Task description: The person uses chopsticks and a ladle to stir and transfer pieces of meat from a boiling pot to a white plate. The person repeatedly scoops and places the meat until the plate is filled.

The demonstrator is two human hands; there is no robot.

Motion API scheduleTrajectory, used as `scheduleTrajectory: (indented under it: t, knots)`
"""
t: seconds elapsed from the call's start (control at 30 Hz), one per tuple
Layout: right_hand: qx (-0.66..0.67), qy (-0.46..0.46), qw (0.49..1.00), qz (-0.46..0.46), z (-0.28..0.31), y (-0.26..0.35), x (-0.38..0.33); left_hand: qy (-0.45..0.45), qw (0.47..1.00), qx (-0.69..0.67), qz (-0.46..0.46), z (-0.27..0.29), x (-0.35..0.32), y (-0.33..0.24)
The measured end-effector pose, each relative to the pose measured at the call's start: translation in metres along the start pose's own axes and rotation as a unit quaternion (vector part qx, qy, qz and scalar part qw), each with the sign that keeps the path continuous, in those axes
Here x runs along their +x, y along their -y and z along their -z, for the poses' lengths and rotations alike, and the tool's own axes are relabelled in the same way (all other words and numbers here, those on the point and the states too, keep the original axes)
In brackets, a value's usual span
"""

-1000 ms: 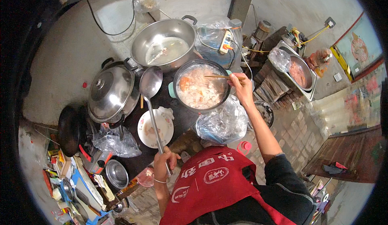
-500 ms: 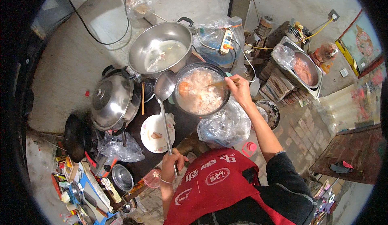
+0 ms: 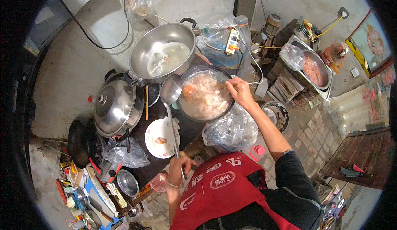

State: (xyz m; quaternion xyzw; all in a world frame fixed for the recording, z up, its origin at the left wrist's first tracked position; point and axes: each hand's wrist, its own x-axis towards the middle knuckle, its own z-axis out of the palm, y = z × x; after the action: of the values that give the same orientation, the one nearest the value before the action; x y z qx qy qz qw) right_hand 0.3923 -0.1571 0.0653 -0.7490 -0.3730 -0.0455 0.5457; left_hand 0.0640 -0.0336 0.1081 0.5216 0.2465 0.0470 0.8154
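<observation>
My left hand (image 3: 178, 166) grips the end of a long steel ladle (image 3: 170, 90), whose bowl hovers at the left rim of a dark pot (image 3: 186, 115) full of pale meat pieces in broth. My right hand (image 3: 239, 91) holds chopsticks (image 3: 219, 85) over the right side of that pot, tips in the food. A white plate (image 3: 159, 139) with a small scrap on it lies under the ladle's handle. I wear a red apron.
A large steel pot (image 3: 165, 50) of pale liquid stands behind. A lidded steel pot (image 3: 115, 106) sits at left, a black pan (image 3: 78, 143) beyond it. Clear plastic bags (image 3: 231, 130) lie by my right arm. A metal basin (image 3: 314, 70) with meat stands at right.
The ladle bowl has swung right, from beside the lidded pot to the rim of the meat pot. My right hand stays over the pot with the chopsticks.
</observation>
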Motion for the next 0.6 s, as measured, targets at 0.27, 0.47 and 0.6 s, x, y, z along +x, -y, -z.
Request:
scheduleTrajectory:
  t: [0.27, 0.47, 0.6]
  knots:
    - [0.178, -0.075, 0.966, -0.174, 0.002, -0.012, -0.007, 0.006, 1.000, -0.027, -0.006, 0.005, 0.001, 0.003]
    - [0.325, -0.152, 0.893, -0.272, 0.028, -0.003, -0.009, 0.011, 1.000, -0.024, -0.015, 0.007, 0.000, 0.003]
    - [0.332, -0.165, 0.890, -0.264, 0.039, 0.015, -0.007, 0.004, 0.999, -0.031, -0.023, 0.010, -0.002, 0.006]
